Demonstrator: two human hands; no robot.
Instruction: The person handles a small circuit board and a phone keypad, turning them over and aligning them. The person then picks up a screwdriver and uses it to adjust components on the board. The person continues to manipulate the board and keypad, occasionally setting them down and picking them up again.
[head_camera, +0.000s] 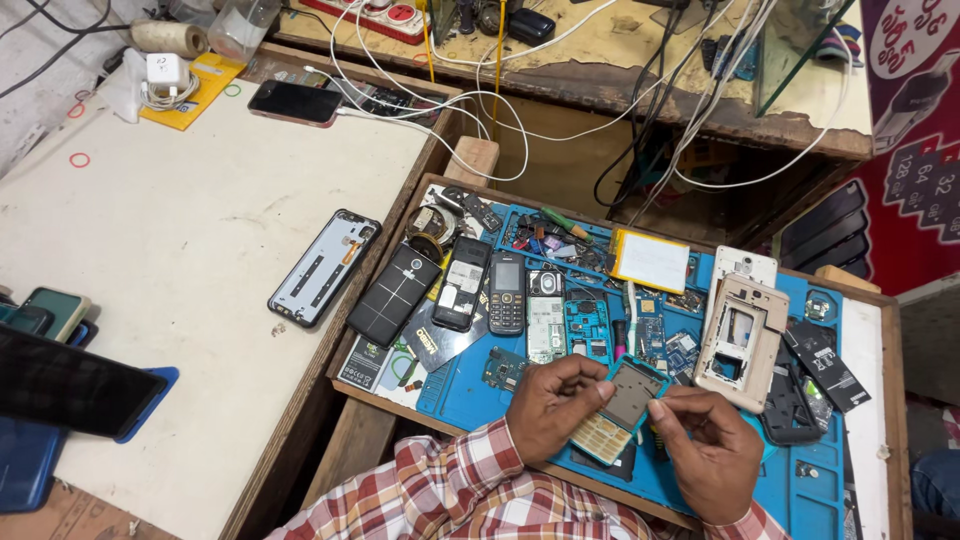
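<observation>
My left hand (553, 402) and my right hand (712, 450) together hold a small opened keypad phone (622, 408) with a teal frame, a bare screen area and a pale keypad. The left fingers pinch its upper edge, the right fingers grip its right side. It hovers just above a blue work mat (470, 385) that lies in a wooden tray. Both sleeves are red and white plaid.
The mat carries several phones, circuit boards (545, 325), a beige phone back shell (740, 340), a yellow-edged battery (652, 260) and black covers (820, 365). On the white table at left lie an opened smartphone (325, 267), a charging phone (295, 102) and stacked phones (50, 385). Cables hang behind.
</observation>
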